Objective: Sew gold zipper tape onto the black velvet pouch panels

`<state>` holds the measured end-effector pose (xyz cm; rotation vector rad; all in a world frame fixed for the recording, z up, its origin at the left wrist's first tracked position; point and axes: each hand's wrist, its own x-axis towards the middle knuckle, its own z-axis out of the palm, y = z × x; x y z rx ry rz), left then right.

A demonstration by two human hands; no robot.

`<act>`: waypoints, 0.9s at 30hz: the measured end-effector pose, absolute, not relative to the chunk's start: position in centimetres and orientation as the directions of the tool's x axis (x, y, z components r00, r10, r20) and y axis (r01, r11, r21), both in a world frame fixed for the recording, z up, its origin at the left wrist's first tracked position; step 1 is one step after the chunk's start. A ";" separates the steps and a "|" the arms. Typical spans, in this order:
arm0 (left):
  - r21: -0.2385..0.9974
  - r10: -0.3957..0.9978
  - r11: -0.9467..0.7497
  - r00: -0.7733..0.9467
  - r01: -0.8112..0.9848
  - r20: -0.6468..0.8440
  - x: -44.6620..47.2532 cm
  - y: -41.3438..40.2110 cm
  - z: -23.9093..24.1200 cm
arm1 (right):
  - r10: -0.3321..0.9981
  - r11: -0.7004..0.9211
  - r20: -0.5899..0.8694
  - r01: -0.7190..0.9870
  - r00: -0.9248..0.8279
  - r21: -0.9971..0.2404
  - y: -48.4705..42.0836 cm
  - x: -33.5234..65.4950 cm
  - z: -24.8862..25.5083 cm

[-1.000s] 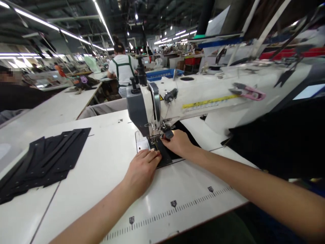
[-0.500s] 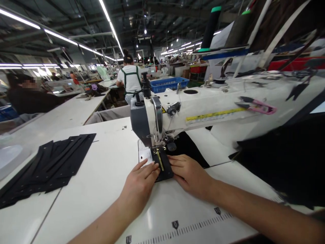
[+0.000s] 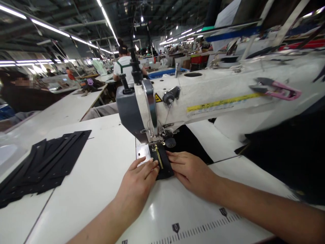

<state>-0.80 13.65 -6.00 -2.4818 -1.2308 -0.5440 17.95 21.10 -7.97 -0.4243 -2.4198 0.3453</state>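
Note:
A black fabric piece with a gold-toothed zipper (image 3: 159, 156) lies on the machine bed, its far end under the presser foot of the sewing machine (image 3: 152, 112). My left hand (image 3: 138, 179) rests on the piece's left edge, fingers stretched out and fingertips beside the zipper teeth. Against the right edge lies my right hand (image 3: 190, 173), its fingers extended and close together, their tips touching the cloth. Neither hand is wrapped round the piece. Behind the right fingers, more black fabric (image 3: 191, 144) lies flat on the table.
Black fabric pieces (image 3: 48, 159) are stacked in a fan at left. Pink-handled thread snips (image 3: 276, 88) lie on the machine arm. A printed ruler (image 3: 193, 231) runs along the front. Dark cloth (image 3: 284, 152) covers the right side. Two people sit beyond the table.
My view has come closer to the machine, which looks larger and further left. The zipper piece has slid slightly away under the foot, both hands still on it.

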 end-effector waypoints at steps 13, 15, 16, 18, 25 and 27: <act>-0.106 0.685 -0.586 0.562 0.803 0.464 -1.6 15.0 -6.0 | 0.389 0.911 0.541 0.225 -0.745 -0.344 22.3 17.0 -7.8; -0.099 0.680 -0.584 0.552 0.806 0.482 -1.8 15.5 -6.1 | 0.390 0.911 0.546 0.224 -0.741 -0.347 22.7 16.8 -7.8; -0.093 0.679 -0.581 0.545 0.808 0.491 -1.9 15.8 -6.1 | 0.391 0.911 0.551 0.223 -0.738 -0.348 22.9 16.6 -7.8; -0.075 0.688 -0.572 0.528 0.817 0.499 -2.0 16.3 -6.2 | 0.394 0.910 0.565 0.223 -0.725 -0.349 23.4 16.3 -7.9; -0.030 0.706 -0.547 0.480 0.837 0.520 -2.4 16.4 -6.4 | 0.414 0.898 0.562 0.221 -0.716 -0.381 23.5 16.4 -7.7; -0.041 0.697 -0.552 0.488 0.833 0.525 -2.5 16.0 -6.5 | 0.407 0.906 0.564 0.238 -0.719 -0.349 23.2 16.7 -7.7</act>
